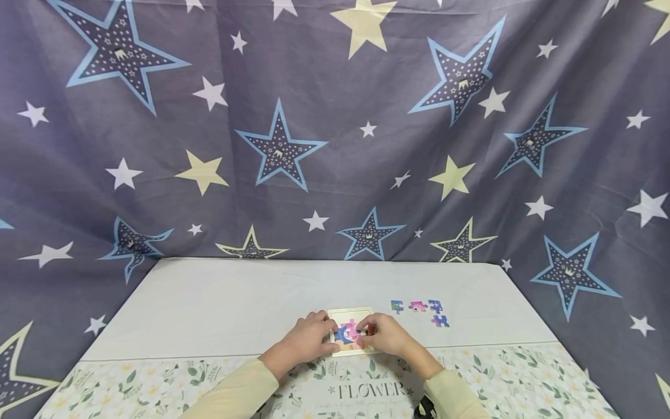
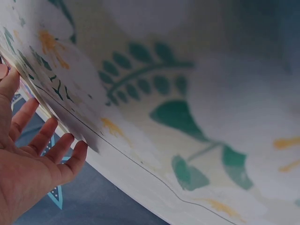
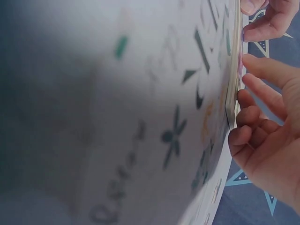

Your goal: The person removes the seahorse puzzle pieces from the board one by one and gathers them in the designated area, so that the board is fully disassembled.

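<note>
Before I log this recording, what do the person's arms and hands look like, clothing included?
The left sleeve and right sleeve are plain pale cream-yellow, each ending around the wrist. The left hand and right hand are bare, without gloves. A small dark item shows beside the right sleeve; what it is can't be told.

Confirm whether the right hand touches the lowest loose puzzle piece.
Apart: the head view shows white tabletop between the right hand and the lowest loose puzzle piece.
</note>
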Demonstrator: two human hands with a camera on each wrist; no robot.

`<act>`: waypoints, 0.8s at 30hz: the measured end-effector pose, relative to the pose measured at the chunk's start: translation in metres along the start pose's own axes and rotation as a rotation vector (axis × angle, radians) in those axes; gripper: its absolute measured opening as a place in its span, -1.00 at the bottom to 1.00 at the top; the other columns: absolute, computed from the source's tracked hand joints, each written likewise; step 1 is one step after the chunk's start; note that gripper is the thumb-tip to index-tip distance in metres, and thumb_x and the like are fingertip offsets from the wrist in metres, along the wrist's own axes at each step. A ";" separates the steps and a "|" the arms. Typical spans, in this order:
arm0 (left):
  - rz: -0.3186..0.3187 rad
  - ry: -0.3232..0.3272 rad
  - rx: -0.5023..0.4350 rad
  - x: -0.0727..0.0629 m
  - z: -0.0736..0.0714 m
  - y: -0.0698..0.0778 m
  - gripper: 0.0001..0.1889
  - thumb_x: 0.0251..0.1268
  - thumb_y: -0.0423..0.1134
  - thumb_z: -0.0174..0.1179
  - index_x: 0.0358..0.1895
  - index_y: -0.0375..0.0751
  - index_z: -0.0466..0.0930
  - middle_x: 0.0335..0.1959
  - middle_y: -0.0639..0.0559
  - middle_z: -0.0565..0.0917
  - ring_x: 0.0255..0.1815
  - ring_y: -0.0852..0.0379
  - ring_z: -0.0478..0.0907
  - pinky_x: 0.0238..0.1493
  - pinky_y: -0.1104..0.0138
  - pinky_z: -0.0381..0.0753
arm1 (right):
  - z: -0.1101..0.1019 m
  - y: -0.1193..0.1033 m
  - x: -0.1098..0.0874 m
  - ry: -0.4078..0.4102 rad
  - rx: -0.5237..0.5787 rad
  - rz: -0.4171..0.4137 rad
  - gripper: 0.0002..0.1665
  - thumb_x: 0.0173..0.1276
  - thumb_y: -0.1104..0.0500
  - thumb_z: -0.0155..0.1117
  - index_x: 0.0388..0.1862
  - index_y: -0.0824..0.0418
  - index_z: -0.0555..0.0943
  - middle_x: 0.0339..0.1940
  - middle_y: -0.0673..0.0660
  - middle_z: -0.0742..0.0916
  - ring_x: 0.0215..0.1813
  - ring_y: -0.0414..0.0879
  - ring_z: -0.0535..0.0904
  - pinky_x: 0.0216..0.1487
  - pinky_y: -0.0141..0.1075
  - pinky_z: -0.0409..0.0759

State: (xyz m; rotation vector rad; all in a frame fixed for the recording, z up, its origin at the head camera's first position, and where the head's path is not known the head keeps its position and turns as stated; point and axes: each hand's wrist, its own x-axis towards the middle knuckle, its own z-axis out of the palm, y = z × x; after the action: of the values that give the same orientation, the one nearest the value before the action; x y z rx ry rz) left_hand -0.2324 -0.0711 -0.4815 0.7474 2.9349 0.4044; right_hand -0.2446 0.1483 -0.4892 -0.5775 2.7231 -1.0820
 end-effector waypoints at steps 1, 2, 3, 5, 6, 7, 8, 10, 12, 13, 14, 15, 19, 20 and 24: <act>0.000 0.000 0.001 0.000 0.000 0.000 -0.59 0.16 0.19 0.18 -0.04 0.04 0.56 -0.12 0.12 0.48 -0.05 0.13 0.41 0.04 0.07 0.47 | 0.000 0.001 0.000 0.002 0.000 0.000 -0.76 0.16 0.17 0.38 -0.18 0.21 0.65 -0.49 -0.01 0.54 -0.46 -0.19 0.38 -0.48 -0.40 0.36; 0.000 0.000 0.000 0.000 0.000 0.000 -0.59 0.16 0.19 0.17 -0.04 0.04 0.56 -0.12 0.12 0.48 -0.05 0.13 0.41 0.04 0.07 0.47 | 0.001 0.001 0.000 0.004 -0.001 0.001 -0.75 0.15 0.17 0.39 -0.18 0.22 0.65 -0.49 -0.01 0.54 -0.46 -0.19 0.37 -0.48 -0.41 0.35; 0.000 0.000 -0.001 0.000 0.000 0.001 -0.59 0.16 0.19 0.18 -0.04 0.03 0.56 -0.13 0.12 0.48 -0.05 0.13 0.41 0.03 0.07 0.47 | 0.001 0.001 0.000 0.006 -0.002 -0.001 -0.74 0.15 0.16 0.40 -0.19 0.22 0.65 -0.50 0.00 0.54 -0.47 -0.19 0.37 -0.49 -0.41 0.35; 0.000 -0.001 -0.003 0.000 0.000 0.000 -0.59 0.16 0.18 0.18 -0.05 0.03 0.56 -0.13 0.12 0.48 -0.06 0.13 0.41 0.02 0.08 0.47 | 0.001 0.001 0.000 0.006 -0.005 0.001 -0.74 0.14 0.16 0.41 -0.19 0.22 0.65 -0.50 0.00 0.53 -0.47 -0.19 0.36 -0.49 -0.41 0.34; -0.001 -0.001 -0.003 0.001 0.000 0.000 -0.59 0.16 0.18 0.18 -0.05 0.03 0.56 -0.13 0.12 0.48 -0.06 0.14 0.41 0.02 0.08 0.47 | 0.001 0.001 0.000 0.006 -0.008 0.004 -0.73 0.13 0.15 0.41 -0.19 0.22 0.65 -0.50 0.00 0.53 -0.47 -0.19 0.36 -0.49 -0.41 0.33; 0.000 0.000 -0.003 0.001 0.000 0.000 -0.59 0.16 0.18 0.18 -0.05 0.03 0.56 -0.14 0.12 0.47 -0.06 0.14 0.41 0.02 0.08 0.47 | 0.001 0.000 0.000 0.006 -0.010 0.005 -0.73 0.13 0.15 0.41 -0.19 0.23 0.65 -0.51 0.00 0.53 -0.47 -0.19 0.36 -0.49 -0.41 0.33; 0.001 0.000 -0.003 0.001 0.000 0.000 -0.59 0.16 0.19 0.18 -0.05 0.03 0.56 -0.14 0.13 0.47 -0.07 0.14 0.41 0.01 0.08 0.47 | 0.001 0.000 0.000 0.005 -0.010 0.009 -0.73 0.13 0.15 0.42 -0.19 0.23 0.65 -0.51 0.00 0.53 -0.47 -0.19 0.36 -0.50 -0.42 0.33; 0.003 0.001 -0.004 0.001 0.001 0.000 -0.60 0.16 0.19 0.18 -0.05 0.04 0.56 -0.14 0.13 0.47 -0.08 0.15 0.41 0.00 0.09 0.47 | 0.000 -0.001 0.000 0.003 -0.010 0.014 -0.72 0.13 0.15 0.42 -0.19 0.23 0.66 -0.51 0.00 0.53 -0.47 -0.19 0.37 -0.50 -0.42 0.33; 0.005 0.003 -0.004 0.002 0.001 -0.001 -0.60 0.16 0.18 0.18 -0.06 0.04 0.56 -0.15 0.13 0.47 -0.09 0.15 0.40 -0.01 0.10 0.47 | 0.000 -0.002 -0.001 0.000 -0.011 0.022 -0.72 0.12 0.16 0.42 -0.19 0.24 0.66 -0.52 0.00 0.53 -0.47 -0.19 0.37 -0.50 -0.42 0.33; 0.007 0.005 -0.004 0.002 0.001 -0.001 -0.60 0.16 0.18 0.18 -0.06 0.04 0.56 -0.15 0.13 0.47 -0.09 0.16 0.40 -0.02 0.11 0.47 | -0.001 -0.002 -0.001 -0.002 -0.007 0.024 -0.72 0.12 0.17 0.42 -0.19 0.24 0.66 -0.52 0.00 0.53 -0.47 -0.18 0.37 -0.50 -0.41 0.33; 0.007 0.005 -0.004 0.002 0.001 -0.001 -0.60 0.16 0.18 0.18 -0.06 0.04 0.56 -0.15 0.13 0.47 -0.10 0.16 0.40 -0.03 0.11 0.47 | -0.001 -0.003 0.000 -0.004 -0.006 0.032 -0.71 0.11 0.16 0.42 -0.19 0.24 0.66 -0.52 0.00 0.53 -0.46 -0.18 0.37 -0.49 -0.41 0.33; 0.007 0.007 -0.005 0.002 0.001 -0.001 -0.61 0.16 0.18 0.19 -0.07 0.04 0.56 -0.15 0.13 0.47 -0.10 0.16 0.40 -0.03 0.11 0.47 | -0.001 -0.003 0.000 -0.006 -0.006 0.036 -0.72 0.11 0.17 0.42 -0.19 0.24 0.65 -0.52 0.00 0.53 -0.46 -0.18 0.37 -0.49 -0.41 0.33; 0.007 0.010 -0.008 0.002 0.001 -0.001 -0.61 0.15 0.17 0.19 -0.07 0.03 0.56 -0.16 0.13 0.47 -0.10 0.15 0.40 -0.02 0.09 0.47 | -0.001 -0.005 0.001 -0.010 0.001 0.057 -0.75 0.11 0.18 0.42 -0.23 0.23 0.64 -0.52 0.00 0.52 -0.46 -0.17 0.36 -0.47 -0.40 0.32; 0.006 0.010 -0.008 0.002 0.001 -0.001 -0.61 0.15 0.17 0.19 -0.08 0.03 0.56 -0.16 0.13 0.47 -0.10 0.15 0.40 -0.02 0.08 0.47 | -0.001 -0.005 0.002 -0.011 0.001 0.061 -0.76 0.11 0.18 0.42 -0.24 0.22 0.64 -0.52 0.00 0.52 -0.46 -0.18 0.36 -0.47 -0.41 0.32; 0.002 0.007 -0.006 0.001 0.001 -0.001 -0.61 0.15 0.18 0.20 -0.08 0.03 0.56 -0.17 0.13 0.47 -0.10 0.15 0.40 -0.01 0.08 0.48 | 0.000 -0.005 0.003 -0.015 0.014 0.076 -0.78 0.11 0.20 0.42 -0.27 0.22 0.63 -0.53 0.00 0.51 -0.46 -0.17 0.35 -0.47 -0.40 0.31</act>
State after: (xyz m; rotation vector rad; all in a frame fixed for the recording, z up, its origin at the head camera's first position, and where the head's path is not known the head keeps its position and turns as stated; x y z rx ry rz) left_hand -0.2337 -0.0706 -0.4824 0.7495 2.9382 0.4165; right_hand -0.2460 0.1441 -0.4855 -0.4740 2.6990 -1.0734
